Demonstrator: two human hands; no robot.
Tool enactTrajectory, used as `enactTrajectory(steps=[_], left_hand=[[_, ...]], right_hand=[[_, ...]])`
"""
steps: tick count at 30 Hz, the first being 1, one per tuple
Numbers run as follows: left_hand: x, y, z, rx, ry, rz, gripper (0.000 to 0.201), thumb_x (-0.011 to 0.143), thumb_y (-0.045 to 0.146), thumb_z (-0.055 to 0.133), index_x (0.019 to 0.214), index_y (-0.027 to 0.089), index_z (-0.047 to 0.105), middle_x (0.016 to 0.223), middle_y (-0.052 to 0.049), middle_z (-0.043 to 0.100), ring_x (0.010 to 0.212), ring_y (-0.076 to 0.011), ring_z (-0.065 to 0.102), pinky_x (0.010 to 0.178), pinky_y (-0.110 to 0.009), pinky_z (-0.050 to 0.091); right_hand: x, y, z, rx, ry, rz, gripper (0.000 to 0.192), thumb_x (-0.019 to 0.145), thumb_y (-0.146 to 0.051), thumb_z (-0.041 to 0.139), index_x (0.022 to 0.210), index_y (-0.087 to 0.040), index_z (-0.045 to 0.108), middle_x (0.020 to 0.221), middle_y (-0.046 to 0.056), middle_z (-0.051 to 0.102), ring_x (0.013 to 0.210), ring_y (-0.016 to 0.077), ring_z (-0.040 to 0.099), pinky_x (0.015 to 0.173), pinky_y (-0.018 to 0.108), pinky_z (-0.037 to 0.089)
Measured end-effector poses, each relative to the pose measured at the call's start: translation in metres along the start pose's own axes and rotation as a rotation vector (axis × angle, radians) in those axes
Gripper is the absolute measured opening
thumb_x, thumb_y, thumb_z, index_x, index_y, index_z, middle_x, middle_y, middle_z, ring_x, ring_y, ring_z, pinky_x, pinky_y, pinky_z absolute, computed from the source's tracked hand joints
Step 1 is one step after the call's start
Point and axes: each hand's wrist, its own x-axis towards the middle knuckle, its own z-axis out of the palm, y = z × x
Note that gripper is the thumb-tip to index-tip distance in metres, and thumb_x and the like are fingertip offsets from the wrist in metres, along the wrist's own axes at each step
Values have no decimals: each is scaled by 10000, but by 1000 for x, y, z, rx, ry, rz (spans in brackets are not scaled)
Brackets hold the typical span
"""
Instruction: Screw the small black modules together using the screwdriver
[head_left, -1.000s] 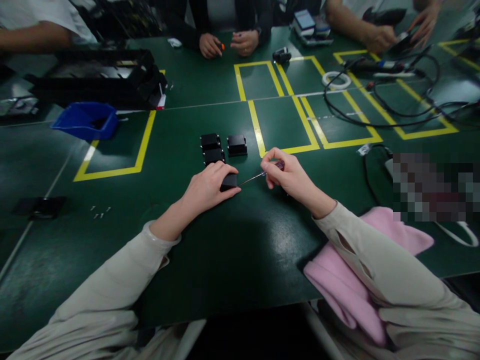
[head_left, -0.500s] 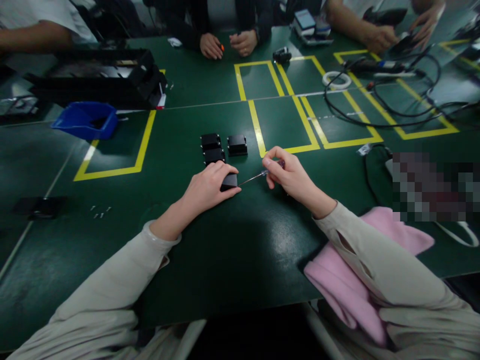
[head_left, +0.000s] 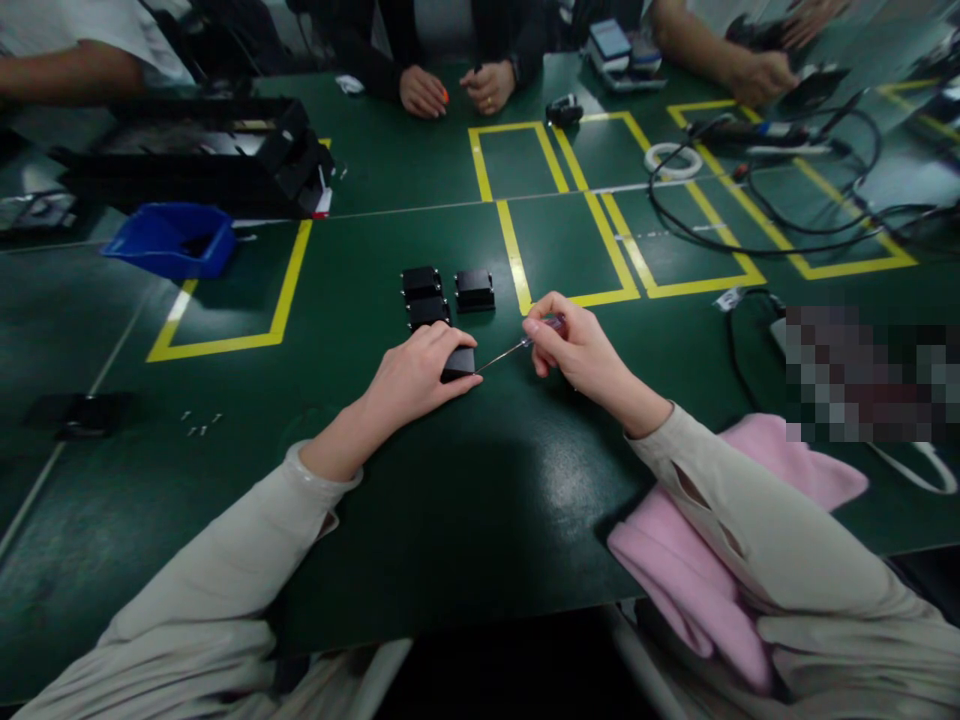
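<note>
On the green surface (head_left: pixel 465 540), the left hand (head_left: pixel 412 370) has its fingers clamped on a black block (head_left: pixel 460 362). The right hand (head_left: pixel 568 345) has its fingers wrapped around a screwdriver (head_left: pixel 502 356), its tip at the block's right end, so this one seems not done yet. Three more blocks (head_left: pixel 475 290) sit just past it; I can't tell if they are done. What look like screws (head_left: pixel 203 431) lie loose off to the left. The held block is boxy, flat on top, partly hidden by the hand.

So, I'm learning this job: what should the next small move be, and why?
Probably a slight turn of the screwdriver: the right hand holds it with its tip at the block that the left hand grips.
</note>
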Motion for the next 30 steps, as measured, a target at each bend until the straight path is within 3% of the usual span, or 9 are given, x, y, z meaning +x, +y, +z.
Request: enactTrajectory(steps=[6, 12, 18, 24, 30], left_hand=[[1, 1, 0, 6, -10, -2, 425, 983, 484, 681, 1298, 207, 613, 1263, -128, 692, 1162, -330, 663, 825, -420, 587], [1, 1, 1, 23, 2, -11, 419, 983, 473, 696, 1304, 216, 617, 1264, -114, 692, 1171, -326, 666, 831, -413, 588], [0, 2, 2, 36, 4, -8, 415, 985, 461, 712, 1303, 211, 620, 1260, -113, 698, 1170, -323, 672, 823, -403, 584], [0, 1, 1, 31, 6, -7, 424, 985, 462, 710, 1313, 209, 622, 1262, -114, 697, 1164, -327, 673, 822, -413, 589], [0, 1, 1, 20, 0, -6, 427, 981, 461, 713, 1309, 202, 626, 1261, -114, 695, 1172, -331, 670, 825, -423, 595]], right_hand=[[0, 2, -1, 11, -6, -8, 257, 1014, -408, 688, 978, -247, 491, 557, -115, 537, 452, 95, 575, 474, 222, 429], [1, 4, -1, 12, -11, -32, 410, 1023, -597, 651, 894, -230, 525, 467, -143, 394, 394, 85, 511, 449, 218, 388], [1, 3, -1, 52, -5, -25, 300, 1024, -465, 692, 970, -236, 507, 532, -122, 528, 440, 89, 568, 473, 208, 433], [1, 2, -1, 19, -15, -22, 391, 1032, -563, 667, 894, -224, 529, 469, -138, 423, 408, 82, 528, 454, 205, 393], [1, 3, -2, 78, -15, -26, 328, 1024, -494, 703, 971, -232, 513, 544, -118, 536, 456, 88, 576, 479, 208, 448]])
